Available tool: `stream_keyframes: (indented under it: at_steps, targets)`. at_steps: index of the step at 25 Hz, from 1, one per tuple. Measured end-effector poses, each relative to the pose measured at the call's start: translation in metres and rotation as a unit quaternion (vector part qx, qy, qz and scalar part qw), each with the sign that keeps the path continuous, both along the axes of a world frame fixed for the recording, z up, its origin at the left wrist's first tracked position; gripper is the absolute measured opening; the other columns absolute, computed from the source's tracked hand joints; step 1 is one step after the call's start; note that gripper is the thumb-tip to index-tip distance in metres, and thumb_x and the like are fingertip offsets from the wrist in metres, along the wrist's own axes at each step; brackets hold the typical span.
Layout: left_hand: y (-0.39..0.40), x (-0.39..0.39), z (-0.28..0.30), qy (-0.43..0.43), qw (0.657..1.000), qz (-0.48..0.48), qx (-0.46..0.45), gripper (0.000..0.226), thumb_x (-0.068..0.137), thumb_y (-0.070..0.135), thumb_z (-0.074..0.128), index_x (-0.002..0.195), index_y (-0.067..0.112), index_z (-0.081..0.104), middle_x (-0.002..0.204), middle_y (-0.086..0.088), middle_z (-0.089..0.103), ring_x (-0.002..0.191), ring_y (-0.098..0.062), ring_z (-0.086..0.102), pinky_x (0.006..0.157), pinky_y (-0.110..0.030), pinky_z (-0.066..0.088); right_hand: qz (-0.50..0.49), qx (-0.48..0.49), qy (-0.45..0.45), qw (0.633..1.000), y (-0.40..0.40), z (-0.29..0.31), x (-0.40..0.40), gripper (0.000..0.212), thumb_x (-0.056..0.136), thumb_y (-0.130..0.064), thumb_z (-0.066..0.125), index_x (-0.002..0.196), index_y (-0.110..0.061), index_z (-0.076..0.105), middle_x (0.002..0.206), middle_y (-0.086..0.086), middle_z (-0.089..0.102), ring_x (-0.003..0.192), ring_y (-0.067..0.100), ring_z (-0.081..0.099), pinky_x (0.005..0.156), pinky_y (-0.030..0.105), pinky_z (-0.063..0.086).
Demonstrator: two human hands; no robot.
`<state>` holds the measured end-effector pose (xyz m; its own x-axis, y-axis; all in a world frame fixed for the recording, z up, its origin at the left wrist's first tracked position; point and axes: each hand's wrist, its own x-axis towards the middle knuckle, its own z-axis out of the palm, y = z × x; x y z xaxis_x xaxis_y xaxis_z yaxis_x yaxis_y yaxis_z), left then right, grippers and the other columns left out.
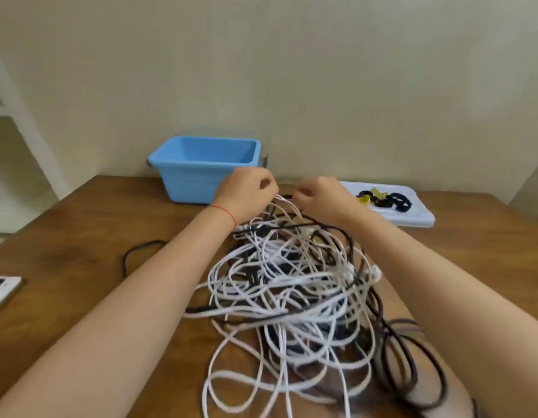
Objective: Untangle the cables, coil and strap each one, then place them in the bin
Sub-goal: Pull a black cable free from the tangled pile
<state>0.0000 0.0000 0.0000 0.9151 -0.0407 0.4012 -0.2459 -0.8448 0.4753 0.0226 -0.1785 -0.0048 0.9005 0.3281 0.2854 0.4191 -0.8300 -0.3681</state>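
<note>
A big tangle of white and black cables [294, 285] lies on the wooden table in front of me, lifted at its far end. My left hand [246, 191] and my right hand [320, 196] are close together above that far end, fingers curled, each pinching cable strands. A short black stretch of cable runs between the two hands. The blue bin [201, 173] stands just behind my left hand, against the wall, with nothing visible inside. Black and yellow straps [382, 199] lie on a pale tray [412, 218] to the right of my right hand.
A black cable loop [138, 251] trails off the pile to the left. A white phone [2, 289] lies at the table's left edge. White shelving [11, 116] stands at the far left. The wall runs along the table's back edge.
</note>
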Motion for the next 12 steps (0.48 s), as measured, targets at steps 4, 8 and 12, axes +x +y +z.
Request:
stream_keyframes:
  at_steps: [4,8,12]
  targets:
    - [-0.016,-0.073,-0.017,0.059,0.995,-0.060,0.054,0.023,0.087,0.039,0.057,0.097,0.025,0.073,0.102,0.003,0.070,0.098,-0.021,0.061,0.087,-0.039,0.051,-0.015,-0.052,0.042,0.998,-0.015,-0.007,-0.070,0.028,0.096,-0.029,0.050,0.085,-0.006,0.063,0.077,0.007,0.063,0.069,0.023,0.053,0.058,0.032,0.039]
    - [-0.027,-0.111,-0.017,0.061,0.993,-0.070,0.076,0.051,0.091,0.039,0.060,0.139,0.024,0.049,0.138,-0.003,0.055,0.127,-0.023,0.049,0.104,-0.041,0.043,-0.040,-0.093,0.029,0.994,-0.032,0.000,-0.113,0.023,0.097,-0.025,0.053,0.101,-0.007,0.068,0.096,0.011,0.068,0.081,0.025,0.057,0.069,0.035,0.048]
    - [-0.045,-0.127,-0.008,0.053,0.993,-0.081,0.069,0.058,0.092,0.032,0.060,0.147,0.024,0.042,0.147,-0.002,0.047,0.135,-0.022,0.043,0.111,-0.041,0.038,-0.022,-0.057,-0.018,0.998,-0.045,0.013,-0.129,0.020,0.099,-0.022,0.053,0.106,-0.010,0.068,0.090,0.005,0.061,0.081,0.022,0.054,0.066,0.033,0.042]
